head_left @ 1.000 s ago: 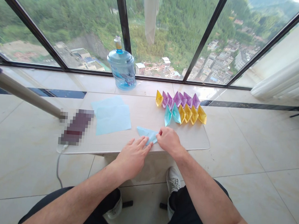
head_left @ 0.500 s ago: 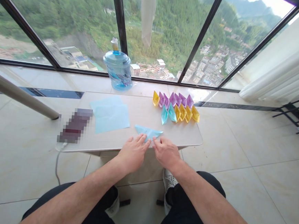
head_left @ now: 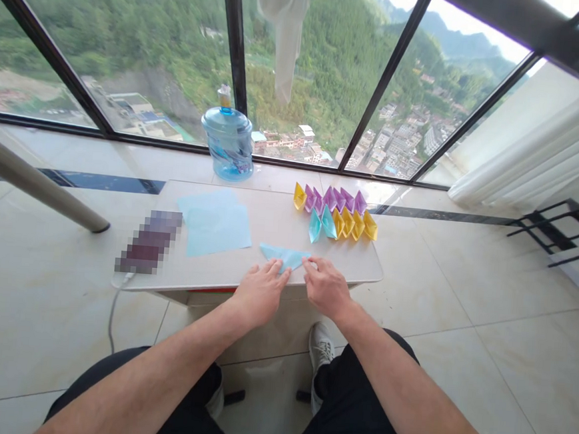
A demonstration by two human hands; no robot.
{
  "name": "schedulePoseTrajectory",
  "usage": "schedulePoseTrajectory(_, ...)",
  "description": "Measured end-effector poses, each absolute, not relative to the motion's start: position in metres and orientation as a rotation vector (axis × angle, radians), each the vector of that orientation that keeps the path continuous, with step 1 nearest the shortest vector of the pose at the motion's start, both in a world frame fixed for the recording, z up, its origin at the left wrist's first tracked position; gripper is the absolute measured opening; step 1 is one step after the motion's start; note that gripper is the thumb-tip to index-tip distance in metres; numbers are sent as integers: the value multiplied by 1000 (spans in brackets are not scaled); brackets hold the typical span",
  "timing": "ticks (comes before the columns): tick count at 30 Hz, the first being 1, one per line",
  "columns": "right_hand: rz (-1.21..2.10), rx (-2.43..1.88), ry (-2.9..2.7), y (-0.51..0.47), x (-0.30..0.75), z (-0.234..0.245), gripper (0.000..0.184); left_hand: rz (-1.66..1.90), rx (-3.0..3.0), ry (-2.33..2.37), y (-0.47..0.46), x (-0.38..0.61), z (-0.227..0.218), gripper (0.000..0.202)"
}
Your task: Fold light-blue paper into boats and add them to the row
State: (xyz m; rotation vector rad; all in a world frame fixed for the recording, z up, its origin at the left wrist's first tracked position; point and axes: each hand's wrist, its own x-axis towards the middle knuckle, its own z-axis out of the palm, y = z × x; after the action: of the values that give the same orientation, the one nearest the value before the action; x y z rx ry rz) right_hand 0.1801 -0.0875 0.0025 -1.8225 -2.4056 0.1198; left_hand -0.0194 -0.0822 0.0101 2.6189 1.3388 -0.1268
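Observation:
A light blue folded paper [head_left: 277, 251], roughly triangular with its long edge away from me, lies at the front edge of the small table [head_left: 274, 212]. My left hand [head_left: 259, 293] rests on its near part, fingers stretched out and pressing it flat. At the paper's right corner is my right hand [head_left: 327, 288], fingers curled, with thumb and forefinger pinched on the tip. Flat light blue sheets [head_left: 218, 228] lie overlapping to the left. Folded paper boats stand in two rows at the right: purple boats [head_left: 331, 199], yellow boats [head_left: 357, 226] and teal boats [head_left: 321, 225].
A pixelated dark device [head_left: 150, 243] with a cable [head_left: 112, 310] lies at the table's left end. Behind the table stands a large blue water bottle [head_left: 227, 145] by the window. A slanted pole [head_left: 46, 181] is at left, a black metal rack [head_left: 564, 228] at right.
My right hand has moved slightly right along the folded paper to its corner. My left hand stays pressed on the paper. The camera view has shifted a little.

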Motion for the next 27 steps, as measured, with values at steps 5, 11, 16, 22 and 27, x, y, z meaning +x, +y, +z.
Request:
schedulePoseTrajectory(5, 156, -1631, -2556, -91, 163, 0, 42, -118, 2597, 1368, -85, -17, 8, 67)
schedulePoseTrajectory(11, 193, -1736, -2464, -86, 164, 0, 43, -170, 2561, 1341, -86, -23, 6, 79)
schedulePoseTrajectory(16, 183, -1802, -2441, -89, 163, 1, 43, -157, 2599, 1355, -87, -26, 6, 80)
schedulePoseTrajectory(22, 188, -1879, -2433, -68, 159, 6, 31, 108, 2582, 1410, -63, -22, 11, 37)
schedulePoseTrajectory(27, 106, -1885, -2438, -51, 157, 5, 19, 188, 2610, 1413, -43, -15, 1, 21)
